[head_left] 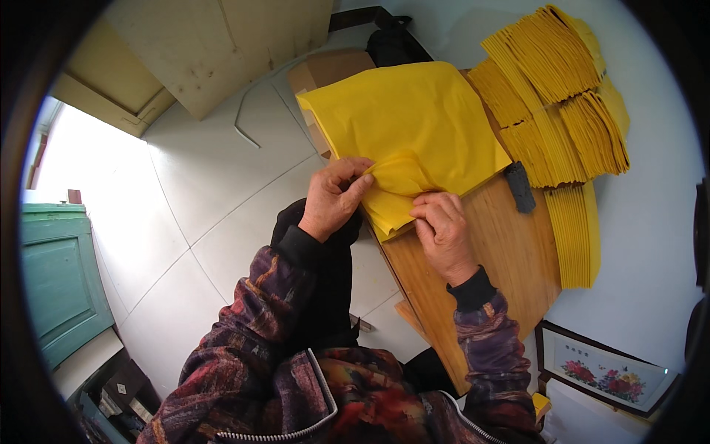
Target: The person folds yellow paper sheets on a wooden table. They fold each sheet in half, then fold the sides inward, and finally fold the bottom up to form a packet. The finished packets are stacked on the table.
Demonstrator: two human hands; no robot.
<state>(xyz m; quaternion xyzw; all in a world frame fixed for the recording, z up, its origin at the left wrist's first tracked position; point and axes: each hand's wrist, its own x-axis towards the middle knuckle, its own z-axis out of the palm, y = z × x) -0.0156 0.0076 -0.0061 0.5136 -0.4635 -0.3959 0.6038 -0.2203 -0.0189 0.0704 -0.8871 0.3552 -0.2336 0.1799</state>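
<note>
Two hands on the paper. My left hand pinches a raised fold of the top yellow sheet; my right hand has fingertips curled, pressing the same sheet's near edge. The sheet lies on a stack of yellow paper on the wooden board. Dark block sits just right of the stack. Folded yellow bundles fan out beyond.

Wooden board carries yellow paper stack, folded yellow bundles (fanned rows), dark block, possibly weight.
</note>
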